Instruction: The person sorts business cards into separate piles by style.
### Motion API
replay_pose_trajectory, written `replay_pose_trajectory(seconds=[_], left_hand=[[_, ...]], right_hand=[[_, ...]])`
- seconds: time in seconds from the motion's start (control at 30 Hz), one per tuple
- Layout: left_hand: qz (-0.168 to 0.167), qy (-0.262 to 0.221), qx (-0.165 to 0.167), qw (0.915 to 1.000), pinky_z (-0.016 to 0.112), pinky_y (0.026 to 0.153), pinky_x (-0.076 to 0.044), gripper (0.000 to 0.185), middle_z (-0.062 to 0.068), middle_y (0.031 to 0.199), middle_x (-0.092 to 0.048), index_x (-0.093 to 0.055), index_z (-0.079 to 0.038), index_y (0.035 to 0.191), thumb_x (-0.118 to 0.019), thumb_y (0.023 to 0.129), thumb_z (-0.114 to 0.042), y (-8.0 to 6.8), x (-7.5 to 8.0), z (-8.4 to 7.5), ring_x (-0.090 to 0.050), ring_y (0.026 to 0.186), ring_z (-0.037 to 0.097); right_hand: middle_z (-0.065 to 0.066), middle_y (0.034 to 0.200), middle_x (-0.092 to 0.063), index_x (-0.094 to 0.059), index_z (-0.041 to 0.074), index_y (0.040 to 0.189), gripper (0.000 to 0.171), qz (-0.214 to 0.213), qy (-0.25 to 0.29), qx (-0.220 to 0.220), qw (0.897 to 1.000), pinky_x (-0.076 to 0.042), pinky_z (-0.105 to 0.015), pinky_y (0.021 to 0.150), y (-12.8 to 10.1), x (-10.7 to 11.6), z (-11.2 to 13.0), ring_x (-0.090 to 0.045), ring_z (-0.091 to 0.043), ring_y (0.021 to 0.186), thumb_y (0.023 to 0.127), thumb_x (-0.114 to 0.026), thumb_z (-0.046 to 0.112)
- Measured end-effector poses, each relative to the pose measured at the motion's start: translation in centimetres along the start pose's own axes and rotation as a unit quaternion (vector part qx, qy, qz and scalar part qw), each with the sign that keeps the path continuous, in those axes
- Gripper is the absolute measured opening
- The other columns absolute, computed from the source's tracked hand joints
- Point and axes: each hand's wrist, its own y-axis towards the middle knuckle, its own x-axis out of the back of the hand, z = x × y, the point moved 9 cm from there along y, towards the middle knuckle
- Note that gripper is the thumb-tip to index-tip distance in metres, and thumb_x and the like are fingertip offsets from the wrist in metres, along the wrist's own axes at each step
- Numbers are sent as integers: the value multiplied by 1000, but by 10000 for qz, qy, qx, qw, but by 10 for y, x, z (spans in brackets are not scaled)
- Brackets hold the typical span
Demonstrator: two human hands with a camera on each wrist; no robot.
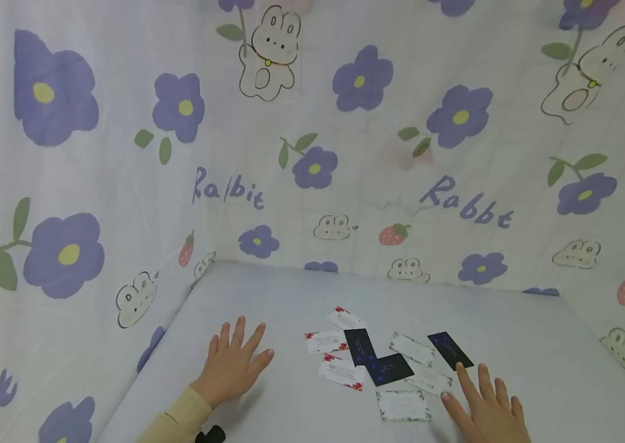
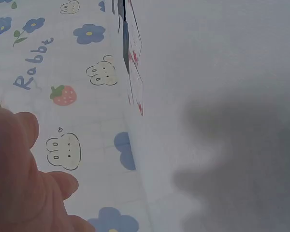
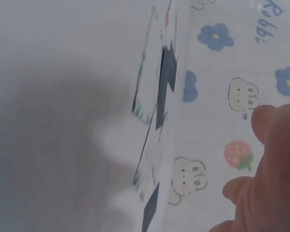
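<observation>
Several small cards lie loosely spread and partly overlapping on the white table. On the left of the group are white cards with red flowers (image 1: pixel 341 372). Two dark blue-black cards (image 1: pixel 391 370) overlap in the middle, and another dark card (image 1: pixel 450 351) lies at the right. White cards with green leaf borders (image 1: pixel 403 406) sit at the centre right. My left hand (image 1: pixel 233 368), fingers spread, hovers left of the cards and holds nothing. Fingers spread too, my right hand (image 1: pixel 486 406) is at the right of the cards, its fingertips near the right dark card and a leaf-bordered one.
The white table (image 1: pixel 268 295) meets a white cloth backdrop (image 1: pixel 379 184) printed with purple flowers, rabbits and strawberries. The cloth also runs along the left and right sides. A dark object (image 1: pixel 210 434) shows under the left sleeve.
</observation>
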Motion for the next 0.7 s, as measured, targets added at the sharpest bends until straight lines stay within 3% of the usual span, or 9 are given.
replay_pose_trajectory(seconds=[0.27, 0.5, 0.6, 0.7], left_hand=[[571, -496, 31, 9971, 77, 118, -14, 71, 33, 166, -18, -33, -11, 160, -39, 106, -56, 23, -19, -13, -13, 151, 61], [899, -475, 76, 9948, 74, 119, -19, 68, 31, 165, -22, -36, -12, 159, -39, 106, -53, 37, -37, -30, -18, 151, 58], [1064, -539, 44, 9928, 73, 119, -22, 67, 31, 165, -24, -36, -12, 159, -36, 106, -54, 42, -46, -37, -21, 151, 57], [1334, -1020, 41, 9858, 69, 122, -22, 66, 28, 166, -25, -34, -12, 160, -33, 107, -53, 50, -55, -46, -22, 153, 52]], right_hand=[[-42, 159, -19, -27, -1, 159, 75, -328, 539, 1131, 9916, -28, -83, 106, 0, 17, 43, -25, -68, 142, 107, -36, 53], [-39, 161, -20, -29, -2, 158, 72, -239, 1056, 1476, 9831, -27, -82, 108, 4, 19, 72, -24, -65, 145, 109, -33, 50], [-34, 161, -29, -31, -3, 157, 69, -141, 1562, 1570, 9751, -31, -77, 111, 7, 19, 85, -30, -59, 146, 110, -33, 47], [-32, 155, -42, -33, -2, 157, 69, 228, 2621, 1338, 9554, -50, -59, 104, 13, 14, 94, -55, -48, 133, 110, -31, 49]])
